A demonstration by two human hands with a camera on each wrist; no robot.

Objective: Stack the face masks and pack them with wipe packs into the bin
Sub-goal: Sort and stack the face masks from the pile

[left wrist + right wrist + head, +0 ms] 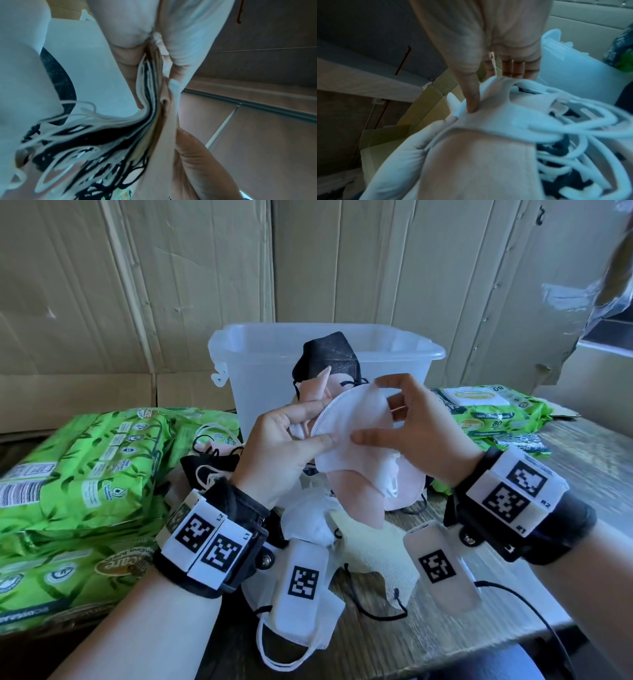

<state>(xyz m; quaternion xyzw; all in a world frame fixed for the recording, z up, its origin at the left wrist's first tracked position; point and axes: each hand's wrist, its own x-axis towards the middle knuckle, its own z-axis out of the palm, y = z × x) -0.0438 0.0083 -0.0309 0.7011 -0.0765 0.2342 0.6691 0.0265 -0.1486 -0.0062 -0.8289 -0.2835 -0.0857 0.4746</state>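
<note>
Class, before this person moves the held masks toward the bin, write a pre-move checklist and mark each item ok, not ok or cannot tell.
1. Left hand grips the stack of white, pink and black face masks: ok.
2. Right hand pinches the stack's front white mask: ok.
3. Mask edges aligned: not ok; layers fan out.
4. Clear plastic bin open on top: ok.
5. Bin empty inside: cannot tell.
6. Green wipe packs within reach: ok, beside both hands.

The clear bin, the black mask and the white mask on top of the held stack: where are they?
Clear bin (404, 345): head view, its right rim.
Black mask (327, 354): head view, its upper panel.
White mask (352, 419): head view, its front face.
</note>
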